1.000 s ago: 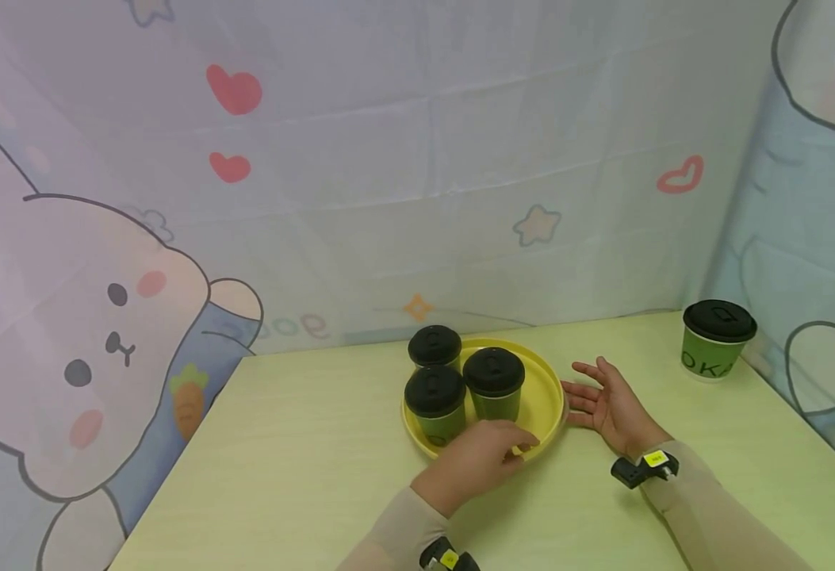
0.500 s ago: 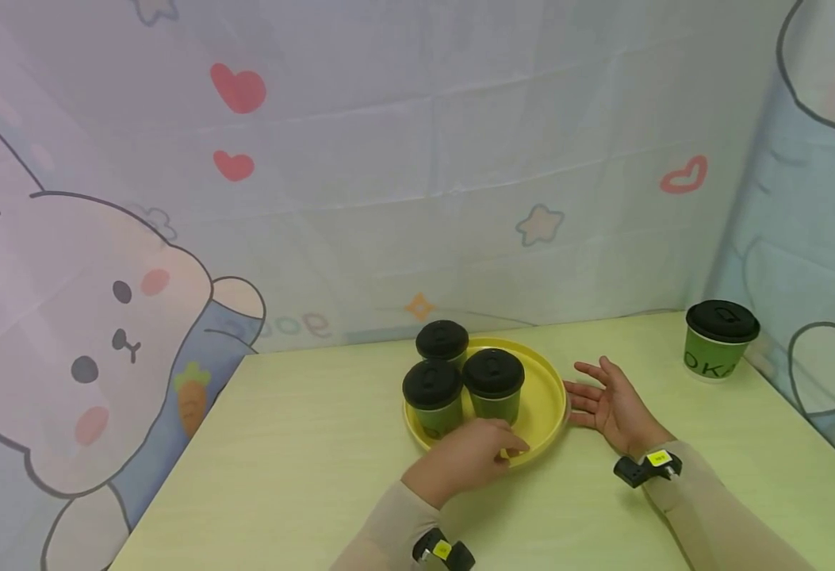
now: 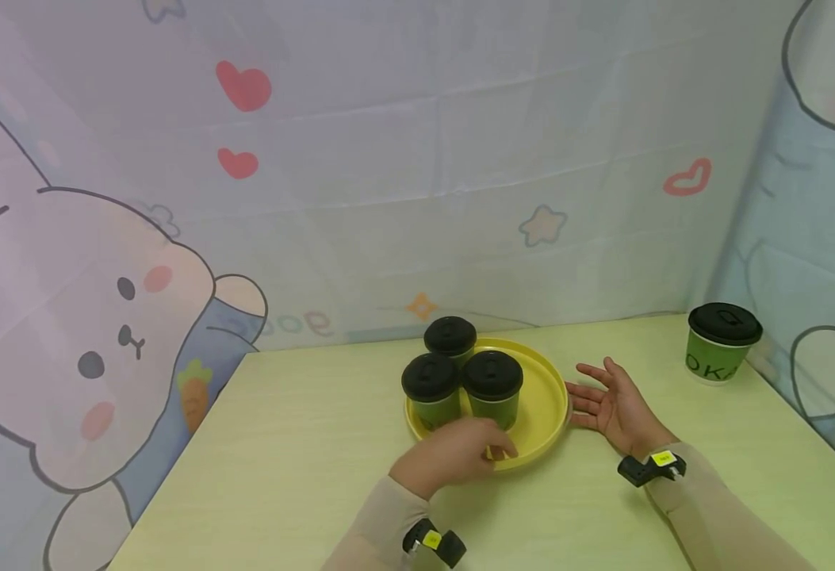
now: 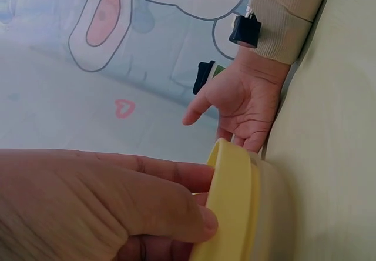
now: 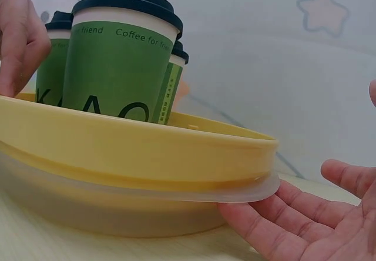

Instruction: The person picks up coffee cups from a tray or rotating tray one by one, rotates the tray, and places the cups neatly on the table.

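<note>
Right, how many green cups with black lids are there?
4. On the yellow tray stand a back cup, a front-left cup and a front-right cup; a lone cup stands on the table, far right in the head view.

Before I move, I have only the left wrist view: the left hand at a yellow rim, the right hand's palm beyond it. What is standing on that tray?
Observer: Three lidded green paper coffee cups stand upright, close together, toward the left side of the round yellow tray.
Operator: Good. And that black bit past the right hand, what does it belong to?
Observer: The head view shows it is the lid of a fourth cup, which stands upright on the table to the right of that hand, apart from the tray.
</note>
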`<state>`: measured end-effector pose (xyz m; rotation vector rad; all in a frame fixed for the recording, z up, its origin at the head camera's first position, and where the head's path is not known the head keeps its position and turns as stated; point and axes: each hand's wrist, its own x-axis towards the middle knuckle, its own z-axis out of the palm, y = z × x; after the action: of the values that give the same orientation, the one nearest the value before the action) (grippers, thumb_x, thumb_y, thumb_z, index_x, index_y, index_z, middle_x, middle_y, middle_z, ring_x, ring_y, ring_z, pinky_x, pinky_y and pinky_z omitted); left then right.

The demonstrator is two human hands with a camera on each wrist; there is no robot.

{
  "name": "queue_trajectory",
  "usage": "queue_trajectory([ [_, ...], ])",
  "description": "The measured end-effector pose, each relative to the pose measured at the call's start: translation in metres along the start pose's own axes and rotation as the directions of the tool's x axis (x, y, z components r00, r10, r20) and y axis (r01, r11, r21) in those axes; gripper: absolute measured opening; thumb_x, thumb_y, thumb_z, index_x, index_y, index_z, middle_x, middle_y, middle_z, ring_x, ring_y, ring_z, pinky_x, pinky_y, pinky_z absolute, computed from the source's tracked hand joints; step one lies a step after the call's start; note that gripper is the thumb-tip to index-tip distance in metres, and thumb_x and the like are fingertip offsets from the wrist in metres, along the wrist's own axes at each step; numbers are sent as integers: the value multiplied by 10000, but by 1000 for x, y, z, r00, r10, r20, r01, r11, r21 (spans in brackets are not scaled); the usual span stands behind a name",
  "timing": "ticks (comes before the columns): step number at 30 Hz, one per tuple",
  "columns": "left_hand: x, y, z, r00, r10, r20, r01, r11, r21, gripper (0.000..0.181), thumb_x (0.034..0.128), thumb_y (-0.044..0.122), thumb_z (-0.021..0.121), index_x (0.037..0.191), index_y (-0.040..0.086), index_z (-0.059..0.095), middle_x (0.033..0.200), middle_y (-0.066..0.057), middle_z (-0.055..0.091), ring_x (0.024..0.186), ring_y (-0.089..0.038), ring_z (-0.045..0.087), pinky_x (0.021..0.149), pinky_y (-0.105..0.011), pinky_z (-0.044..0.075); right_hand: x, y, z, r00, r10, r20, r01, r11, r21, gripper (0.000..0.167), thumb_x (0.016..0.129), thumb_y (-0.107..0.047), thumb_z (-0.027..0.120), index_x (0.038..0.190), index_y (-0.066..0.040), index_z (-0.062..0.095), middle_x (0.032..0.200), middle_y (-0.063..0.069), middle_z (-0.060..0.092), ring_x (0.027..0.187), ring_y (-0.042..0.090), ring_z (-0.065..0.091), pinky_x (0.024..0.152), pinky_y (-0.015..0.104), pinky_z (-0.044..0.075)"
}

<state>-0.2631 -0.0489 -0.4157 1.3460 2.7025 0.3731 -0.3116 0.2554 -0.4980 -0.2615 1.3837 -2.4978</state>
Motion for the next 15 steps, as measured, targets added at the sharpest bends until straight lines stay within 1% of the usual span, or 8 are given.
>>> queue_trajectory([
  [8, -5, -5, -6, 1000, -2, 23, 3, 999, -46, 330, 835, -46, 698, 1082, 162, 764, 954, 70, 702, 833, 2, 599, 748, -103, 457, 0, -2, 1, 1000, -7, 30, 7, 1000, 5, 480, 1082, -528, 306, 1367, -165, 438, 1216, 116, 699, 1055, 235, 700, 872, 412, 590],
  [15, -8, -6, -10, 998, -48, 41, 52, 994, -97, 339, 836, -66, 689, 1062, 175, 763, 918, 85, 699, 837, -32, 619, 740, -128, 469, 0, -2, -2, 999, -9, 46, 8, 1000, 27, 481, 1078, -532, 326, 1361, -166, 460, 1215, 124, 699, 1059, 242, 699, 879, 419, 588],
])
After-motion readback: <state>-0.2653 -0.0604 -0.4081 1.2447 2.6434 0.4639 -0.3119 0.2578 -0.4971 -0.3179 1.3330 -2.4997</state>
